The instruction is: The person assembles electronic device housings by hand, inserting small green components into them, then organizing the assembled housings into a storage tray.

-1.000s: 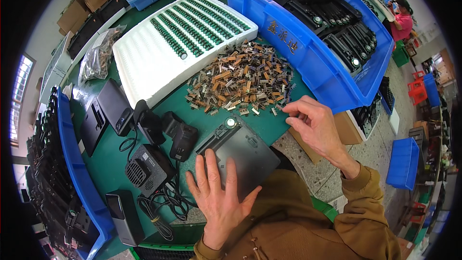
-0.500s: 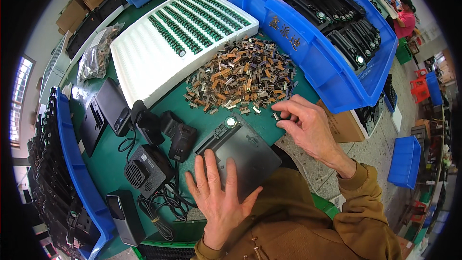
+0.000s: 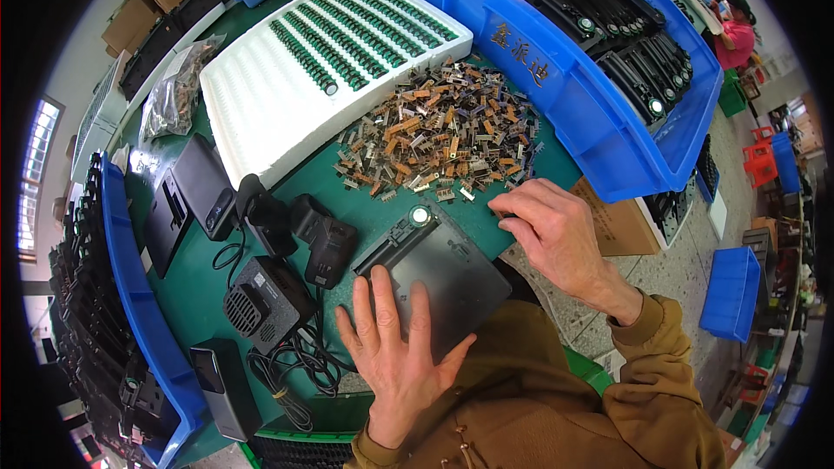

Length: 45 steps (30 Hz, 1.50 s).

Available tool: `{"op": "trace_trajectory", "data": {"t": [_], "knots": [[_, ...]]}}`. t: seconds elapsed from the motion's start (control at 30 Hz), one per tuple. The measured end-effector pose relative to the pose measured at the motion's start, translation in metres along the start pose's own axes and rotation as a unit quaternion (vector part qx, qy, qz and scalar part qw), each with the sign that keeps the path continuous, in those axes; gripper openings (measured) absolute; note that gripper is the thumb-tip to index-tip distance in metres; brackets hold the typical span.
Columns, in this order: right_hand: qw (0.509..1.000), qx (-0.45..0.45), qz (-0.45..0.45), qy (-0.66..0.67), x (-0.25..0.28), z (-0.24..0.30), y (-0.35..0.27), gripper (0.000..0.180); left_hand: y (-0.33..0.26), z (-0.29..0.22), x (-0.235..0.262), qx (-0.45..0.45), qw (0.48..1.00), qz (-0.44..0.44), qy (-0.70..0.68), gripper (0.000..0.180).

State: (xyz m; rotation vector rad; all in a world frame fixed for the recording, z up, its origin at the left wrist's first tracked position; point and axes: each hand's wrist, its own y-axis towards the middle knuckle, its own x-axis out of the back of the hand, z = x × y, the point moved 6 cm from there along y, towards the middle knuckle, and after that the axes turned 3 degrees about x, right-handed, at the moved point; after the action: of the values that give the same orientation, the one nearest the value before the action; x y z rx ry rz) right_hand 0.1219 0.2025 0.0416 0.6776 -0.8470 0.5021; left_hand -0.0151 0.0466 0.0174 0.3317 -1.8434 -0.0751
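Picking a small connector off the pile (image 3: 439, 135): right hand (image 3: 556, 239) fingertips pinched at its near edge, part too small to confirm. Left hand (image 3: 395, 352) flat, pinning the dark panel (image 3: 439, 274) at the bench edge. Next likely seating needs fine alignment.

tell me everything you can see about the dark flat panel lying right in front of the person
The dark flat panel is a charcoal, matte, plastic-looking rectangle lying flat and askew on the green table at its near edge. A round shiny button-like part sits at its far corner beside a raised black strip. The left hand rests flat on its near side, fingers spread. The right hand is just beyond its right corner, fingertips down by the pile of small brown parts.
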Motion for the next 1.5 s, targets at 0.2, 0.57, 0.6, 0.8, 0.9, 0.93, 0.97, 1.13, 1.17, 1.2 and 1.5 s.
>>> {"op": "trace_trajectory", "data": {"t": [0.2,0.57,0.6,0.8,0.9,0.93,0.97,1.13,1.17,1.2,1.5], "knots": [[0.994,-0.034,0.015,0.103,-0.001,0.003,0.003,0.015,0.000,0.000,0.000,0.002,1.000,-0.010,0.001,0.076],[0.977,-0.048,0.076,0.193,-0.009,0.022,0.005,0.015,-0.001,0.001,-0.001,-0.001,1.000,-0.011,-0.005,0.079],[0.977,-0.048,0.078,0.193,-0.010,0.023,0.006,0.015,-0.001,0.001,-0.001,-0.001,1.000,-0.010,-0.007,0.079],[0.990,0.062,0.076,0.105,-0.013,0.035,0.005,0.018,-0.001,0.002,-0.002,-0.001,1.000,-0.011,-0.011,0.079],[0.987,0.112,0.088,0.079,-0.017,0.041,0.002,0.017,-0.001,0.003,-0.003,0.001,1.000,-0.010,-0.007,0.078],[0.986,0.106,0.091,0.089,-0.017,0.041,0.001,0.019,-0.001,0.002,-0.003,-0.002,1.000,-0.011,-0.007,0.078],[0.986,0.100,0.095,0.098,-0.017,0.040,0.001,0.021,-0.001,0.002,-0.003,-0.001,1.000,-0.011,-0.008,0.078],[0.984,0.067,0.104,0.130,-0.016,0.040,0.002,0.021,-0.002,0.003,-0.004,-0.003,1.000,-0.011,-0.006,0.077],[0.985,0.063,0.099,0.130,-0.017,0.038,0.002,0.020,-0.002,0.003,-0.003,-0.002,1.000,-0.011,-0.006,0.077],[0.984,0.064,0.100,0.130,-0.016,0.039,0.002,0.020,-0.001,0.003,-0.003,-0.002,1.000,-0.010,-0.008,0.077],[0.976,0.024,0.083,0.201,-0.018,0.033,0.010,0.019,-0.002,0.004,-0.003,0.003,1.000,-0.012,-0.018,0.077]]}}
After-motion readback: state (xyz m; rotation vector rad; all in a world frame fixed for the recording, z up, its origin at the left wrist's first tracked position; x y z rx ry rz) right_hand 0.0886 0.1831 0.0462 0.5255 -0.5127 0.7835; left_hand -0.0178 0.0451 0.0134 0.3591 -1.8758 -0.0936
